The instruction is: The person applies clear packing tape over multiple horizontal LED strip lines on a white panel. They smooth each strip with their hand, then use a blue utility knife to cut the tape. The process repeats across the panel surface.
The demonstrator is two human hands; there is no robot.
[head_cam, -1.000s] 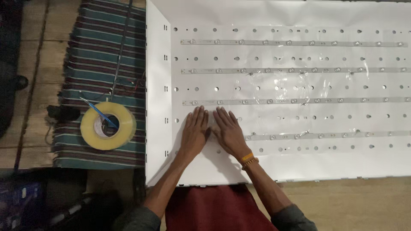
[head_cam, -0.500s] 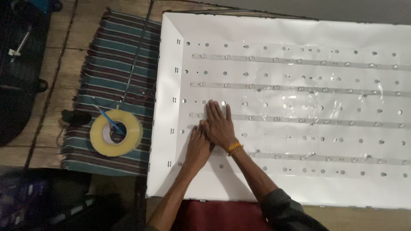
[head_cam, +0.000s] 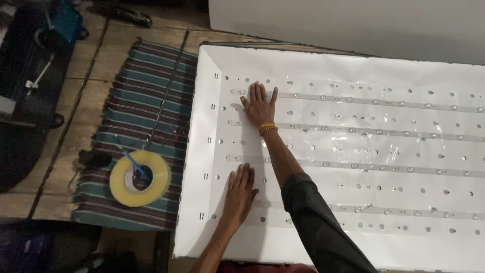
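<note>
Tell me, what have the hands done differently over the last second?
The hands, side by side a second ago, have spread apart. The right hand slid farther up the white panel to the top strip; the left hand stayed low, flat near the third strip. Neither took hold of anything. The tape roll still lies on the striped cloth.

Both hands, left [head_cam: 239,194] and right [head_cam: 259,104], press flat on the white perforated sheet [head_cam: 353,151] beside a tape roll [head_cam: 140,178].
</note>
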